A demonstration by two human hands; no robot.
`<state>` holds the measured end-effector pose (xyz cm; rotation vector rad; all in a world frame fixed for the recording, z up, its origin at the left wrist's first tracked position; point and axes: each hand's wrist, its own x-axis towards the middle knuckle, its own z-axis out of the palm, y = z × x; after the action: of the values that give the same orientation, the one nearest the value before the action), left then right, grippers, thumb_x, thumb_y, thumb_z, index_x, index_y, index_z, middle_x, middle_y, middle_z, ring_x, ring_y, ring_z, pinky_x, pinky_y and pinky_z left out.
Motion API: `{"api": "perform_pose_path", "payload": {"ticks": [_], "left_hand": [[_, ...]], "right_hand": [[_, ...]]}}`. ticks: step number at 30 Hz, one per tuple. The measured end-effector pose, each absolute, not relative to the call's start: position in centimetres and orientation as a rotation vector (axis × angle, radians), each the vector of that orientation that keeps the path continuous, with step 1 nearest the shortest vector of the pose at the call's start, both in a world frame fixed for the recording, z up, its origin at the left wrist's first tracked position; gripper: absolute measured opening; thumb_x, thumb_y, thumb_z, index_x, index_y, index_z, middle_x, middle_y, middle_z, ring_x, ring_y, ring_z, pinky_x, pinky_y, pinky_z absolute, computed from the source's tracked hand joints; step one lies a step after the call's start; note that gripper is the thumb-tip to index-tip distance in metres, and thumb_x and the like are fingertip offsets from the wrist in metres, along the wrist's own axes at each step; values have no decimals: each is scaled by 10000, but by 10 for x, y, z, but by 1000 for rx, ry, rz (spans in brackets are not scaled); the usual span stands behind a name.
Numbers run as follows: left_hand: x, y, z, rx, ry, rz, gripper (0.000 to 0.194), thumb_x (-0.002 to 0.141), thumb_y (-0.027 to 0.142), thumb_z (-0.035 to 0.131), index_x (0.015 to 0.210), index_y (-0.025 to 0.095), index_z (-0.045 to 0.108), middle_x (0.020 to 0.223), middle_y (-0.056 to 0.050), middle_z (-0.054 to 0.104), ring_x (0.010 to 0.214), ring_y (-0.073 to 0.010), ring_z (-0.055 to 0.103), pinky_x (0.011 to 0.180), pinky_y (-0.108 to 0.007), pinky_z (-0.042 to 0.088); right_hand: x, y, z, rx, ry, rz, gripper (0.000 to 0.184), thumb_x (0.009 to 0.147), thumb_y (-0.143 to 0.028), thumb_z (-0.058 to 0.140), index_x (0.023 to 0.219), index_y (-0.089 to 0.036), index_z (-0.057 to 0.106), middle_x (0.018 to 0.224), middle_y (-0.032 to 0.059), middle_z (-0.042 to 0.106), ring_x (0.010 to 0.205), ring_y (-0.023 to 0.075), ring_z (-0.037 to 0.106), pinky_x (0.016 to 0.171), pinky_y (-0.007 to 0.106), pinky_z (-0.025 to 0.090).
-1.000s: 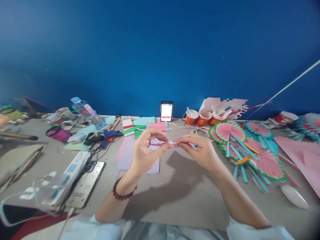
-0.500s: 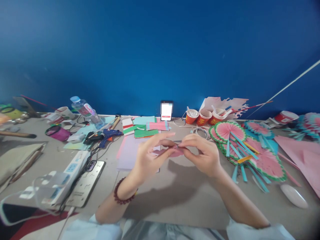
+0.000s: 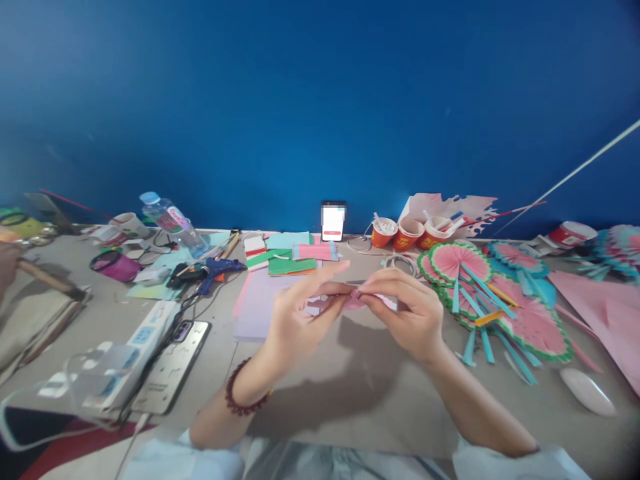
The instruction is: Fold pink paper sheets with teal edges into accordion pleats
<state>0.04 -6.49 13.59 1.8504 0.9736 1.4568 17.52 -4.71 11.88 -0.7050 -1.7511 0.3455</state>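
A small piece of pink paper point(image 3: 354, 301) is pinched between my two hands above the table, its middle bunched at the fingertips. My left hand point(image 3: 303, 310) grips it between thumb and fingers, with the index finger stretched out over it. From the other side my right hand point(image 3: 407, 312) pinches the same paper with thumb and index finger. Fingers cover much of the piece, so its full shape is hidden. Below and behind my left hand lie sheets of lilac paper point(image 3: 255, 310).
Pink-and-green paper fans point(image 3: 460, 263) with blue strips lie at the right, near a white mouse point(image 3: 587, 392). Red paper cups point(image 3: 384, 233) and a lit phone point(image 3: 333, 222) stand along the blue wall. At left are a power strip point(image 3: 143, 347), another phone point(image 3: 173, 370) and a glue gun point(image 3: 217, 270).
My fingers have shifted slightly on the pink paper, and more of it shows beside my right hand. At the far left, a wooden-handled object has moved down over the beige bag.
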Motion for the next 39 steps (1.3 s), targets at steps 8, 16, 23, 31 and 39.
{"api": "perform_pose_path", "payload": {"ticks": [8, 16, 23, 31, 39], "left_hand": [[1, -65, 135, 1972, 1018, 1529, 384, 809, 72, 596, 1154, 242, 591, 864, 8, 745, 770, -137, 706, 717, -250, 590], [1, -67, 130, 2050, 1009, 1581, 395, 797, 44, 603, 1150, 221, 598, 888, -1, 741, 793, -127, 703, 752, -234, 587], [1, -67, 128, 2112, 991, 1602, 397, 800, 41, 603, 1154, 219, 596, 907, -10, 737, 800, -132, 700, 744, -239, 584], [1, -68, 131, 2265, 958, 1623, 367, 803, 10, 576, 1108, 211, 619, 908, -18, 728, 792, -117, 679, 716, -215, 565], [0, -69, 134, 2245, 1003, 1465, 554, 816, 110, 610, 1327, 235, 436, 957, -39, 716, 871, -165, 681, 787, -314, 566]], "right_hand": [[174, -46, 118, -675, -1727, 443, 184, 762, -65, 652, 841, -229, 680, 794, 36, 666, 735, 162, 627, 668, 303, 518], [172, -47, 115, -665, -1695, 441, 198, 749, -45, 661, 831, -226, 666, 767, 28, 673, 729, 166, 625, 680, 319, 512], [172, -47, 115, -686, -1696, 471, 179, 761, -58, 652, 829, -224, 652, 758, 25, 673, 725, 162, 624, 677, 314, 511], [174, -48, 112, -690, -1700, 466, 217, 767, -55, 634, 890, -232, 659, 781, 32, 683, 737, 171, 641, 662, 314, 527], [172, -51, 118, -749, -1698, 345, 182, 757, -70, 645, 819, -238, 678, 815, 29, 664, 758, 161, 642, 676, 294, 525]]}}
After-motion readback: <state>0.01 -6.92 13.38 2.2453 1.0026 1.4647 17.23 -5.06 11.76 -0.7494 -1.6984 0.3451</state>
